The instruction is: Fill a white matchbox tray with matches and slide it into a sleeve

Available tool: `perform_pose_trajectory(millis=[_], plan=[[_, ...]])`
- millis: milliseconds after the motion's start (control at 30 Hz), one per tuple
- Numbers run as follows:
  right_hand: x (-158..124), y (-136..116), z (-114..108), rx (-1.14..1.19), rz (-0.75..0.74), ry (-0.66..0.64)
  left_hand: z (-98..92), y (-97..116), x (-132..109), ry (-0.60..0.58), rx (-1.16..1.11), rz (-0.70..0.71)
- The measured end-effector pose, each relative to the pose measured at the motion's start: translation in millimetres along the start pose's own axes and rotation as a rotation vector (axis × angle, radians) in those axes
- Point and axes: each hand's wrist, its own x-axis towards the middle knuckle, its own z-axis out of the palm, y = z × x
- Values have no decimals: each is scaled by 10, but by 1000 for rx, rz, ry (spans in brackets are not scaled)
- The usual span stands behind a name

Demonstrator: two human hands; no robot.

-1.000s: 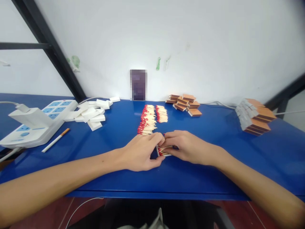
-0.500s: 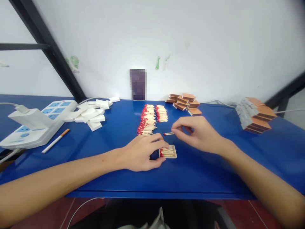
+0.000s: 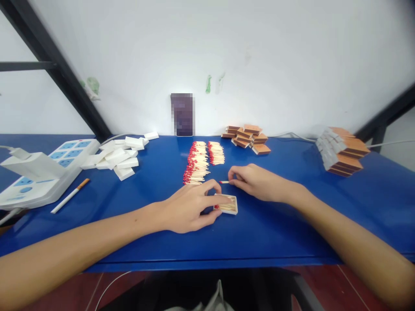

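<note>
On the blue table a small white matchbox tray point(image 3: 235, 208) holds a layer of red-headed matches. My left hand point(image 3: 186, 211) is closed around the tray's left end, thumb at the near side and a finger stretched across the matches inside. Just beyond the tray, my right hand point(image 3: 259, 181) pinches one or more matches point(image 3: 224, 182) between thumb and finger, heads pointing left; how many cannot be made out. Behind my left hand lie a long pile of loose matches point(image 3: 197, 160) and a shorter pile point(image 3: 216, 153) beside it.
Several empty-looking white trays point(image 3: 121, 157) are heaped at left, near a power strip point(image 3: 69, 149) with a charger point(image 3: 34, 166) and a cigarette point(image 3: 69, 196). Brown matchbox sleeves point(image 3: 249, 136) are piled at the back; a grey-ended stack of boxes point(image 3: 345, 151) stands right. A pixelated dark rectangle point(image 3: 183, 114) leans against the wall.
My right hand has lowered slightly and closed more around the matches, so less of them sticks out. My left finger now reaches further over the tray. The view has shifted slightly.
</note>
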Motion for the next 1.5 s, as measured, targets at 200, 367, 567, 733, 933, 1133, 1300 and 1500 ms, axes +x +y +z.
perform_pose_trajectory(millis=[200,367,567,733,933,1133,1300,1500], plan=[[-36,-9,0,-69,-28,-27,-7,1,-3,11,25,23],[-46,-25,6,-95,-19,-34,-6,-7,5,-19,5,18],[-53,-23,-15,-55,-27,24,7,3,15,-29,29,-17],[-55,-20,-26,-9,-72,52,-10,13,7,-35,66,15],[-54,-19,-23,24,-92,66,-26,18,13,-59,157,64],[-61,-17,-40,81,-105,58,-6,19,15,-28,33,-18],[-91,-120,-127,281,-122,-67,17,31,12,57,-56,-149],[-128,-225,-127,316,-157,-169,24,56,18,89,-45,-196]])
